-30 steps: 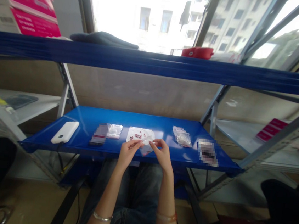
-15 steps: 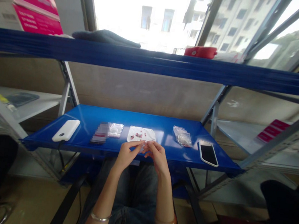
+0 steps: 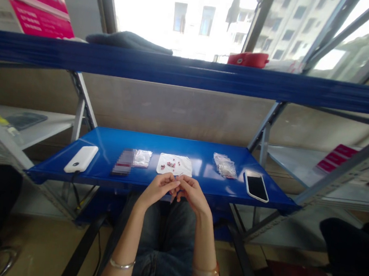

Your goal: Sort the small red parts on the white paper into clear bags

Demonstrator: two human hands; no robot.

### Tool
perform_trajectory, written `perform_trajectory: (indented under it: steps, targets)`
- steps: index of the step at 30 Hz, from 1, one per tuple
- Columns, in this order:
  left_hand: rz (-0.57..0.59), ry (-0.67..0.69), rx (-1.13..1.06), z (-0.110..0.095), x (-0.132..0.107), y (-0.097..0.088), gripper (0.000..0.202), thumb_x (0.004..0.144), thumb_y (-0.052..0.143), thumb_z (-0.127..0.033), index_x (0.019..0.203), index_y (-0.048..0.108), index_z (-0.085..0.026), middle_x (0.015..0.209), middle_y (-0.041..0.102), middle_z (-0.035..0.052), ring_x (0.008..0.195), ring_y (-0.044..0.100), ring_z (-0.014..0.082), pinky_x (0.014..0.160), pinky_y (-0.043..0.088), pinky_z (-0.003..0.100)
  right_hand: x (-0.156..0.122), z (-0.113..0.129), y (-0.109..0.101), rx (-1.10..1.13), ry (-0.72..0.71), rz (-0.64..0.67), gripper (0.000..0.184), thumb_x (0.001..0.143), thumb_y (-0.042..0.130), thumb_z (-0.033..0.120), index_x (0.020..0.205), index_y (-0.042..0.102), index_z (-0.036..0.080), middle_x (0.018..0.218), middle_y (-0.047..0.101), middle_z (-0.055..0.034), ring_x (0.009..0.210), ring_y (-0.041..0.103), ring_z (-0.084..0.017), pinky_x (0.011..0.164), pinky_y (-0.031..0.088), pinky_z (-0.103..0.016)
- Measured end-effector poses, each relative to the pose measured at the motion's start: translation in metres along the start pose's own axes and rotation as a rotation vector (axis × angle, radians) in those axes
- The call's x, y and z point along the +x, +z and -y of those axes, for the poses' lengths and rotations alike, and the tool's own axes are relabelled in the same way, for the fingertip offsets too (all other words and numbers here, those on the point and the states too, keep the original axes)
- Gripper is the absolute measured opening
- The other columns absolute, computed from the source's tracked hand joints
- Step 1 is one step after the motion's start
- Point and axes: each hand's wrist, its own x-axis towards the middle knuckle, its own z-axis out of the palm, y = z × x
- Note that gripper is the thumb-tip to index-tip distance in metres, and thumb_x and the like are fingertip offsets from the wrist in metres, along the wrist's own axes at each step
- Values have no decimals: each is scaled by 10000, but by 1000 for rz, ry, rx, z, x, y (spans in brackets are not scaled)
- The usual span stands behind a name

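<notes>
Seeing the left hand [image 3: 157, 190] and right hand [image 3: 193, 192] close together over our lap, fingertips pinched against each other; we cannot tell what they grip, if anything. Just ahead lies the white paper [image 3: 174, 164] with red beads [image 3: 169, 165] on it, long axis running left to right along the blue shelf [image 3: 206, 185]. Neither hand is clearly nearer; both sit just off its near edge. A clear bag [image 3: 142, 158] lies left of the paper, another bag [image 3: 224, 166] right, then a phone [image 3: 256, 186].
</notes>
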Motion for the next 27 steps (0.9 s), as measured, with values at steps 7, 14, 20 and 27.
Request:
perform_trajectory:
  steps: [7, 14, 20, 27]
  targets:
    - [29, -55, -88, 2, 1, -5, 174, 772, 512, -290, 641, 515, -176, 569, 549, -25, 561, 534, 120, 584, 436, 246, -1, 3, 3, 1, 26, 43, 329, 762, 592, 490, 729, 544, 166, 609, 610, -5, 483, 572, -109, 412, 412, -190]
    - [-41, -25, -19, 7, 3, -5, 246, 801, 476, -314, 598, 495, -176, 541, 518, -26, 549, 516, 116, 577, 430, 237, 1, 1, 6, 41, 4, 8, 303, 765, 588, 456, 693, 544, 165, 606, 587, 2, 531, 576, -115, 442, 437, -203]
    - [-233, 96, 351, 6, -1, -1, 250, 825, 459, -326, 623, 471, -179, 550, 500, -34, 542, 483, 109, 534, 355, 218, 8, -5, 13, -38, -30, -127, 288, 733, 596, 445, 672, 516, 176, 558, 551, 25, 493, 547, -103, 439, 448, -205]
    - [-385, 149, 568, 11, 2, 7, 257, 831, 444, -302, 599, 462, -192, 528, 509, -21, 510, 479, 117, 528, 298, 228, 12, -10, 17, -252, -106, -252, 241, 762, 536, 374, 621, 472, 188, 520, 534, 34, 427, 496, -86, 403, 417, -198]
